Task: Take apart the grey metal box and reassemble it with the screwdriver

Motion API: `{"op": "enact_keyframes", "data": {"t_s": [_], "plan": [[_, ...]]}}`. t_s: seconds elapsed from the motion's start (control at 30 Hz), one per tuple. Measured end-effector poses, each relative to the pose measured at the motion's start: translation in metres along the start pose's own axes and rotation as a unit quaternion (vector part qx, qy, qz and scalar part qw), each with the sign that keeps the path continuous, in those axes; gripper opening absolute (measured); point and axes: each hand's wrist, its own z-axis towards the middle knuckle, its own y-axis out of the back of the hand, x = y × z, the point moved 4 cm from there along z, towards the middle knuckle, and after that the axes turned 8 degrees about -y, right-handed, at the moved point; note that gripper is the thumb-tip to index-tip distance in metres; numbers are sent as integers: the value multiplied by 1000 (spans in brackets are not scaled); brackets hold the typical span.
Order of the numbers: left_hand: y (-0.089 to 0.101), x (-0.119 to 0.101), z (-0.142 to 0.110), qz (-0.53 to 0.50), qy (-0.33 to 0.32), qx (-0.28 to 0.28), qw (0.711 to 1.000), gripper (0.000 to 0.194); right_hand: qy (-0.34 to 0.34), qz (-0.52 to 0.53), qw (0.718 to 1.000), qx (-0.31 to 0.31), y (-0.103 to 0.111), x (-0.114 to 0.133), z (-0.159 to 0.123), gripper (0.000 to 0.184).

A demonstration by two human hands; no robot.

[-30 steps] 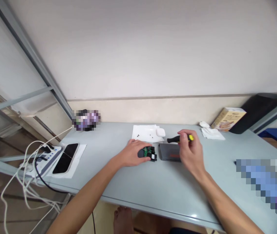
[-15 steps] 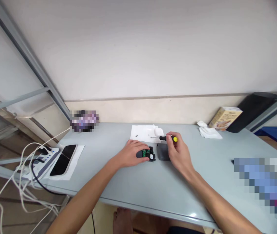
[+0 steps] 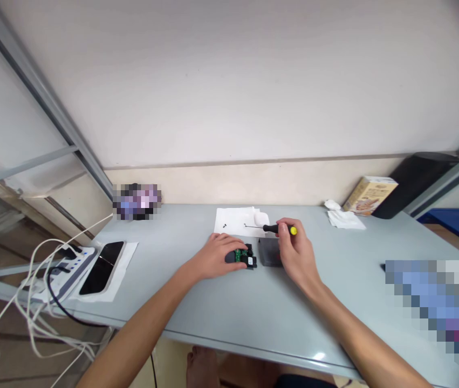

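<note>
My left hand point(image 3: 218, 257) grasps the board point(image 3: 249, 261), uncovered on the desk point(image 3: 213, 307) beside the case point(image 3: 268, 253); right hand point(image 3: 300, 252) grips the driver point(image 3: 272, 228), tip by loose screws point(image 3: 225, 226) on paper point(image 3: 235, 232); what's left, can't tell.

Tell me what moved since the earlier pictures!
The right hand moved left with the black-and-yellow screwdriver. Its thin shaft now reaches over the flat white paper, its tip near a tiny dark piece. Neither hand has visibly let go of anything or picked up something new. The left hand still holds the small green-and-black circuit board, and the paper stayed put.
</note>
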Motion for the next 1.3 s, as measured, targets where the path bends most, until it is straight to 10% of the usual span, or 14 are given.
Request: {"op": "enact_keyframes", "data": {"t_s": [0.9,1.3], "plan": [[-3,0,2,-13,15,-24,1000,38,-37,47,998,-22,10,-12,20,54],[7,15,-2,-56,25,-230,971,9,-3,165,986,35,3,8,6,45]]}}
